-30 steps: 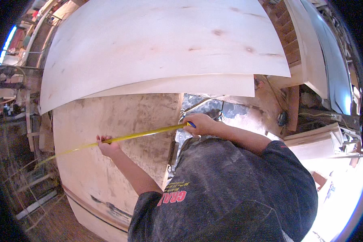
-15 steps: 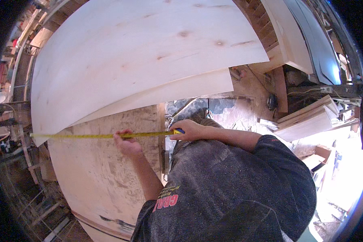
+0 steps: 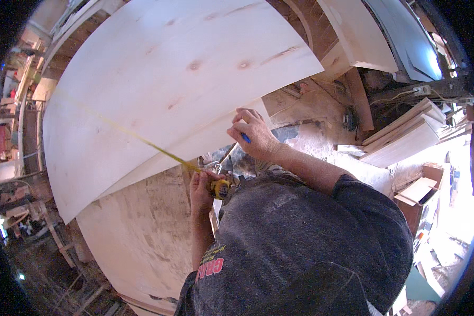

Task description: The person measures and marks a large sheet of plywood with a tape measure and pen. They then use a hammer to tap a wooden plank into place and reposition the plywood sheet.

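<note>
My left hand (image 3: pixel 199 192) is closed around a yellow and black tape measure (image 3: pixel 219 188), just off the near edge of the plywood. From it the yellow blade (image 3: pixel 166 151) runs up and left across a large pale plywood sheet (image 3: pixel 126 79), fading into blur at its far end. My right hand (image 3: pixel 255 137) is raised over the sheet's near right edge, fingers curled. Between them shows the end of a small blue thing (image 3: pixel 246 138), the rest hidden in the palm. A second pale sheet (image 3: pixel 216 131) pokes out beneath the top one.
Under the sheets lies a worn, stained board (image 3: pixel 147 216). Stacked wooden boards (image 3: pixel 405 134) lean at the right, near an open wooden box (image 3: pixel 421 195). A power socket with a cord (image 3: pixel 422 90) is at the upper right. Timber clutter lines the left.
The tape case has passed from my right hand to my left. My right hand has moved up and away with the blue thing. The blade, earlier level, now slants up to the left.
</note>
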Demonstrator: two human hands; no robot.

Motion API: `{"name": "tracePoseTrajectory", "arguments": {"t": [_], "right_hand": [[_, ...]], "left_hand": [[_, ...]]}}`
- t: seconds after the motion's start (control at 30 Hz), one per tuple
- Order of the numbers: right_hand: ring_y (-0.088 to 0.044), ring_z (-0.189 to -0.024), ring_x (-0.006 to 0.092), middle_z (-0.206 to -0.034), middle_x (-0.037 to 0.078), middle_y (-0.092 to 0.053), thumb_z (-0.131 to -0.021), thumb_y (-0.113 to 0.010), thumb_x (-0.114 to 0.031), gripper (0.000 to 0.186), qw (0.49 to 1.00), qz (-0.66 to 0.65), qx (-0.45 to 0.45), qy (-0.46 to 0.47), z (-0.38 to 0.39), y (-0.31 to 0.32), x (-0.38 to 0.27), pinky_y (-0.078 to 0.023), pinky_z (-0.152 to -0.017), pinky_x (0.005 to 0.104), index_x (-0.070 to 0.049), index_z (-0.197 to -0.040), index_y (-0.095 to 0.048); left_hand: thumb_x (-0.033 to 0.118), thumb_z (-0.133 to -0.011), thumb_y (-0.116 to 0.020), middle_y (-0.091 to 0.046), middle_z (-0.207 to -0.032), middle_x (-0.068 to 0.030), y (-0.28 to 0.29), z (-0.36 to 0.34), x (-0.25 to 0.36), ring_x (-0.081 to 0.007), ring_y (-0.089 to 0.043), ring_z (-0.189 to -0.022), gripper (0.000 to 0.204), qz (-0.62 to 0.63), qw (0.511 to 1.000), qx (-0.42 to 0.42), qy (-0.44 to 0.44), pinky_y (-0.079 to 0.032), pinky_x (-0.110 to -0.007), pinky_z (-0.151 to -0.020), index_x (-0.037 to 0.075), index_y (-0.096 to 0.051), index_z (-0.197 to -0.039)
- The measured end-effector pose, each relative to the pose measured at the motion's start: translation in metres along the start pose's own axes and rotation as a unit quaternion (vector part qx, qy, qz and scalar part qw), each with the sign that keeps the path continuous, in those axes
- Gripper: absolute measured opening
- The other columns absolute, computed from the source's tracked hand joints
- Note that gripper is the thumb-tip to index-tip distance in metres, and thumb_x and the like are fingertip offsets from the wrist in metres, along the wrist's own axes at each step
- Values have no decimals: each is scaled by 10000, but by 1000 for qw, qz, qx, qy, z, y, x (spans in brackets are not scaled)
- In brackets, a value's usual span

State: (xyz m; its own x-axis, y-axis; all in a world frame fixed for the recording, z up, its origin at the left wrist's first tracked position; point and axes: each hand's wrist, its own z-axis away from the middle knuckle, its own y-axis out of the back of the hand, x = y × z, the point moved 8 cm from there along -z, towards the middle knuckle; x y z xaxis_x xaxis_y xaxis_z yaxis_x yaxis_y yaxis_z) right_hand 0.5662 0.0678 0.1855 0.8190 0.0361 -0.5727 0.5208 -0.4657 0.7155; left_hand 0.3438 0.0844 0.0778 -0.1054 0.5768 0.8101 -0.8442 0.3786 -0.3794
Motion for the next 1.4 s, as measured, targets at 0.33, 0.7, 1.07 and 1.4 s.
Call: {"name": "tracePoseTrajectory", "arguments": {"t": [0.33,0.7,1.07,1.4], "right_hand": [[-574,-696,190,-729,127,-599,-859,-576,-426,407,869,-367,-105,-316,9,-13,88,-461,-667,357,-34,-959,-621],[-426,-616,65,-671,-31,-508,-875,-603,-312,275,787,-404,145,-443,5,65,197,-347,-555,234,-47,-823,-651],[-310,-429,38,-604,-48,-442,-875,-612,-294,255,703,-410,356,-459,18,126,226,-235,-392,190,-42,-842,-634],[-423,-494,90,-791,30,-593,-845,-632,-254,240,576,-429,443,-537,110,106,312,-292,-400,205,-87,-1007,-575]], "left_hand": [[241,-919,-535,-625,-772,-24,-93,-31,-45,-87,-555,-697,223,-265,945,-140,133,-430,-218,-639,35,-583,-848],[247,-904,-546,-580,-786,25,-92,-36,-49,-73,-517,-748,242,-315,885,-217,265,-419,-217,-670,36,-626,-990],[236,-832,-606,-631,-730,-51,13,-87,11,-137,-572,-683,277,-474,845,-171,180,-466,-300,-635,-34,-646,-878],[262,-740,-651,-642,-685,-163,79,-122,109,-217,-612,-613,281,-654,742,-100,109,-477,-338,-627,-2,-681,-833]]}}
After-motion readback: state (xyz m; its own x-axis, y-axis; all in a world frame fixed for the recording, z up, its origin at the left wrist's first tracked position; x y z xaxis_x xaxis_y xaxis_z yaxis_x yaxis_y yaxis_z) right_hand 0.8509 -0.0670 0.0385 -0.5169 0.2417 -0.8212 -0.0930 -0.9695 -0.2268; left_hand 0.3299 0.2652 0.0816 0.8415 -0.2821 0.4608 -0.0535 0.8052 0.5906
